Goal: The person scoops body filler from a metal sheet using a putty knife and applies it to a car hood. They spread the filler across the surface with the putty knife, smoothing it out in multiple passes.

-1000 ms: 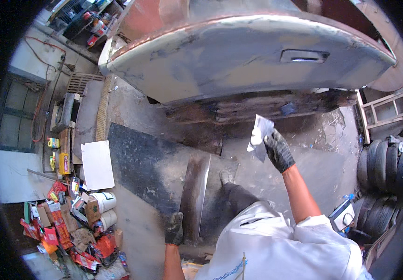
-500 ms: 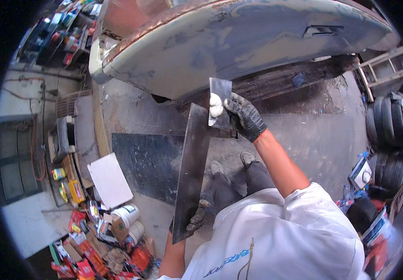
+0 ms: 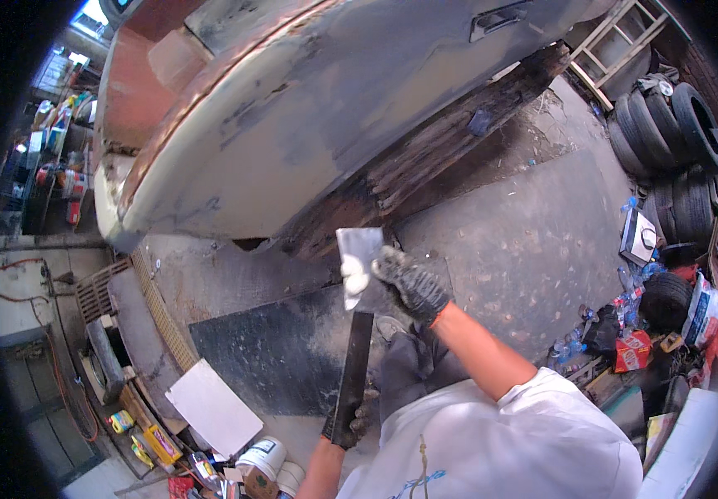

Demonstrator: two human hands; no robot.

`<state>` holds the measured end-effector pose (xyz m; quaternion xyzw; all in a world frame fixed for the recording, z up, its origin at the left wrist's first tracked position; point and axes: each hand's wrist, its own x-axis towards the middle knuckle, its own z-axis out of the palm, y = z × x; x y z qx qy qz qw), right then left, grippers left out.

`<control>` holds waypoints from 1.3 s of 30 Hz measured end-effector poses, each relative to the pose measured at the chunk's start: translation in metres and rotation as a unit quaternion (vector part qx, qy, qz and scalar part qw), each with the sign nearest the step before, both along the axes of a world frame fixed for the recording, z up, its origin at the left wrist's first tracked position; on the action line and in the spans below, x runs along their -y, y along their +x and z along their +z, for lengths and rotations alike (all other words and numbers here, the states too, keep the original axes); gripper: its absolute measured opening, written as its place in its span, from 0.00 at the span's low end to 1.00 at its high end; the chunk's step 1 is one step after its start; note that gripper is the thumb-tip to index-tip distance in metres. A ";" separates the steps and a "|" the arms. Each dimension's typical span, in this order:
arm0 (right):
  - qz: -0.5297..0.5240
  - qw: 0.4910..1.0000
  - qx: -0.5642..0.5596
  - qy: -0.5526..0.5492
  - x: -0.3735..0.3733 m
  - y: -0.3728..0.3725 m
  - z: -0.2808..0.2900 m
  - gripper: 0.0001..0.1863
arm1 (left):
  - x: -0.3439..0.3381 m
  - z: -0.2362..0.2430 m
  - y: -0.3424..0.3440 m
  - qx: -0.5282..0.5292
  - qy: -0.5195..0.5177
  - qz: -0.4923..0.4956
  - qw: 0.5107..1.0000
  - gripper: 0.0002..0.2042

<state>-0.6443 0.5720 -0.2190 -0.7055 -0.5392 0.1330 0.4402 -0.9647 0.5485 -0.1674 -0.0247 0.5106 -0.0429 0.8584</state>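
Note:
My right hand [image 3: 413, 284], in a dark grey glove, grips a thin flat spreader [image 3: 360, 239] by its right edge. A lump of white putty [image 3: 353, 273] sits on the spreader's face. Below, my gloved left hand [image 3: 349, 422] is closed round the lower end of a long dark board [image 3: 355, 353], which stands up at a steep tilt and shows narrow from here. Its upper end meets or passes behind the spreader's lower edge; whether they touch I cannot tell. Ahead is a worn vehicle body panel [image 3: 292, 137] with grey and beige patches and a recessed handle.
Under the panel runs a rusty sill [image 3: 425, 158]. Tyres [image 3: 666, 125] are stacked at right beside a ladder [image 3: 616, 46]. A white sheet [image 3: 213, 407] and a white bucket [image 3: 263, 456] lie at lower left. Bottles and bags [image 3: 625, 324] clutter the right side.
My view has turned, so the panel sits further left and the tyres show more. The board has rotated from broad face to narrow. The spreader with putty appears lower and further left.

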 end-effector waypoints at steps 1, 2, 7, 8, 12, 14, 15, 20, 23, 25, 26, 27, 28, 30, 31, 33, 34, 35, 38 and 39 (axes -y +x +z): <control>-0.023 0.992 -0.109 -0.060 0.002 0.019 -0.004 0.21 | 0.001 -0.012 -0.005 -0.015 -0.030 -0.006 0.999 0.20; -0.056 0.954 -0.285 -0.079 0.001 0.040 -0.006 0.20 | 0.001 -0.027 -0.009 -0.012 -0.058 -0.010 0.998 0.20; -0.108 0.931 -0.343 0.061 -0.035 0.137 0.010 0.19 | -0.015 -0.109 -0.010 0.029 -0.117 0.000 0.993 0.21; -0.159 0.978 -0.130 0.023 -0.040 0.147 0.018 0.21 | -0.023 -0.125 -0.003 0.015 -0.102 -0.014 0.995 0.21; -0.062 0.993 0.012 0.103 -0.070 0.163 0.043 0.23 | -0.058 -0.178 0.042 0.032 0.193 -0.284 0.939 0.21; 0.001 0.972 0.151 0.182 -0.082 0.162 0.048 0.23 | -0.079 -0.199 0.063 0.094 0.126 -0.233 0.960 0.20; -0.002 0.948 0.241 0.209 -0.089 0.159 0.047 0.24 | -0.089 -0.213 0.077 0.123 0.098 -0.238 0.959 0.20; -0.097 0.800 0.462 0.371 -0.139 0.147 0.026 0.25 | -0.115 -0.283 0.114 0.157 0.156 -0.219 0.950 0.20; -0.150 0.747 0.474 0.441 -0.166 0.151 0.009 0.24 | -0.132 -0.331 0.125 0.273 0.169 -0.227 0.919 0.21; -0.166 0.728 0.463 0.477 -0.186 0.158 -0.005 0.24 | -0.140 -0.362 0.128 0.298 0.167 -0.215 0.915 0.21; -0.175 0.706 0.472 0.498 -0.195 0.160 -0.016 0.25 | -0.145 -0.376 0.130 0.299 0.167 -0.215 0.915 0.21; -0.184 0.702 0.477 0.496 -0.203 0.163 -0.027 0.25 | -0.149 -0.389 0.130 0.309 0.176 -0.207 0.911 0.21; -0.194 0.722 0.482 0.458 -0.211 0.166 -0.040 0.26 | -0.151 -0.399 0.129 0.312 0.179 -0.200 0.912 0.21; -0.183 0.708 0.469 0.495 -0.225 0.163 -0.067 0.28 | -0.152 -0.416 0.127 0.322 0.155 -0.171 0.918 0.23; -0.165 0.714 0.458 0.504 -0.229 0.160 -0.078 0.28 | -0.151 -0.421 0.126 0.331 0.130 -0.150 0.922 0.26; -0.137 0.737 0.440 0.494 -0.222 0.152 -0.098 0.29 | -0.147 -0.426 0.122 0.322 0.152 -0.161 0.920 0.28; -0.128 0.757 0.432 0.474 -0.213 0.148 -0.104 0.29 | -0.146 -0.426 0.120 0.319 0.136 -0.148 0.926 0.27; -0.123 0.770 0.419 0.465 -0.202 0.144 -0.106 0.29 | -0.143 -0.425 0.118 0.311 0.124 -0.146 0.931 0.27; -0.141 0.766 0.445 0.443 -0.178 0.145 -0.087 0.28 | -0.138 -0.416 0.110 0.278 0.152 -0.173 0.933 0.24; -0.150 0.727 0.466 0.482 -0.181 0.153 -0.071 0.27 | -0.137 -0.413 0.109 0.268 0.163 -0.180 0.932 0.24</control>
